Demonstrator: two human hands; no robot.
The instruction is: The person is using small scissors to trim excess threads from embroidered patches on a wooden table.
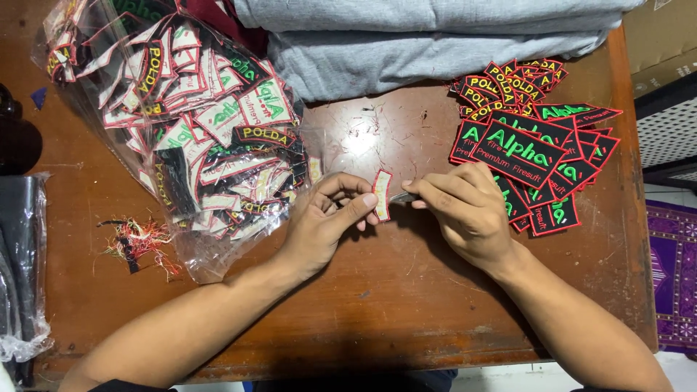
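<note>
Your forearms reach in from the near edge of a scratched wooden table, and both hands meet at its centre. Your left hand pinches a small patch between thumb and fingers, holding it on edge with its pale back and red border showing. Your right hand has its fingers pressed together around a thin metal tool, whose tip touches the patch; what kind of tool it is cannot be told.

Right of your right hand, and partly under it, lies a pile of finished patches, black with red borders and green or yellow lettering, spread toward the table's right edge. On the far left sits a clear plastic bag stuffed with more patches, many turned pale side up. Near the bag's lower left, a tuft of loose threads, red and yellow and black, lies on the wood. Folded grey cloth is stacked along the far edge. Dark plastic wrapping hangs at the left margin.
</note>
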